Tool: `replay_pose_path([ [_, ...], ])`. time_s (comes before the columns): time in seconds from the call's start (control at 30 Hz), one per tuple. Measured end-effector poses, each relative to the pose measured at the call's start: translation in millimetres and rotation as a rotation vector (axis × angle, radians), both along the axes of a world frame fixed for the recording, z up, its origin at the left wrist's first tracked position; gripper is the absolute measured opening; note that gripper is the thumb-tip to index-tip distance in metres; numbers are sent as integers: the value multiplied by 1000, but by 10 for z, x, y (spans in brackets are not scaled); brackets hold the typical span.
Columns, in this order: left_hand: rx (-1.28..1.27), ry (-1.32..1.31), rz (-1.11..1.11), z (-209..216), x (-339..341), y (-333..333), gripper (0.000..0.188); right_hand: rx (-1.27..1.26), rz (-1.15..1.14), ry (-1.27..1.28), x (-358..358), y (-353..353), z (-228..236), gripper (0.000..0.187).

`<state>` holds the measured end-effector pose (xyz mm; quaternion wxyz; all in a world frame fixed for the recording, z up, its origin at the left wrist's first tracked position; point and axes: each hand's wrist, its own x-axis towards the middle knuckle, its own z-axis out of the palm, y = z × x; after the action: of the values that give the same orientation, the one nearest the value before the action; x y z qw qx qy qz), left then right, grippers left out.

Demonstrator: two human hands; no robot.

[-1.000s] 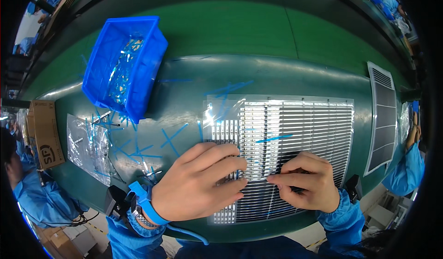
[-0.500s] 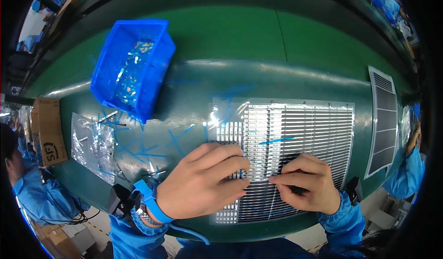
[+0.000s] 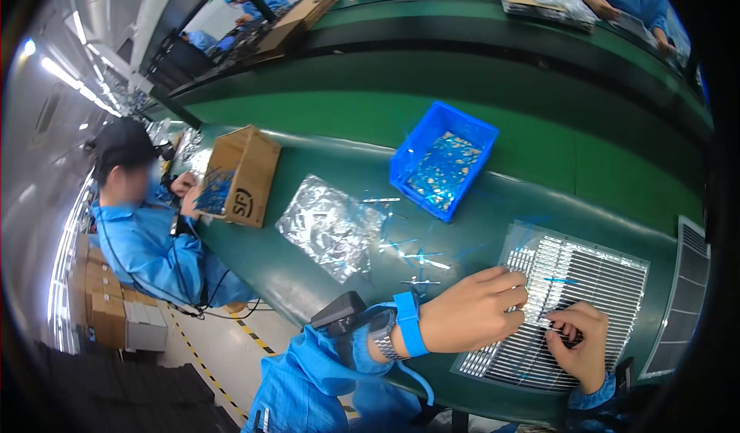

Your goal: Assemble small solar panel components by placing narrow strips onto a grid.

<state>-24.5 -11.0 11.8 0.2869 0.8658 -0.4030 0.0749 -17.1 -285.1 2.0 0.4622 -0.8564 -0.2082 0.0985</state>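
A clear sheet with rows of dark and silver strips [image 3: 609,294] lies on the green bench in front of me, at the right. My left hand [image 3: 472,312] is over its left part, fingers bent and close together; whatever is under the fingertips is hidden. On my left wrist are a metal watch [image 3: 383,336] and a blue strap [image 3: 411,325]. My right hand [image 3: 582,344] pinches thumb and forefinger at the middle of the sheet, on something too small to make out. Just above the fingers, a thin blue strip [image 3: 560,281] rests across the rows.
Beyond the sheet stands a blue bin [image 3: 478,128] with small shiny pieces inside. A crumpled clear bag [image 3: 327,229] and scattered blue strips lie left of it. A cardboard box [image 3: 266,159] stands farther left beside a seated co-worker [image 3: 142,217]. Another striped sheet [image 3: 680,302] lies far right.
The view has swung left, so the bench and hands appear farther right and a co-worker shows fully. My left fingers look more bent; my right hand keeps its pinch over the sheet.
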Motion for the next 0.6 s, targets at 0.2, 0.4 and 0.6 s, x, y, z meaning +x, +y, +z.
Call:
replay_pose_path([
  [0.2,-113,30,278,548,-309,663,15,26,-30,-29,-12,-6,-41,23],
  [0.4,44,213,704,601,-789,1234,19,35,0,-62,-17,1,-35,23],
  [0.6,89,249,677,247,-1193,1252,20,46,11,-81,-24,-7,-34,23],
])
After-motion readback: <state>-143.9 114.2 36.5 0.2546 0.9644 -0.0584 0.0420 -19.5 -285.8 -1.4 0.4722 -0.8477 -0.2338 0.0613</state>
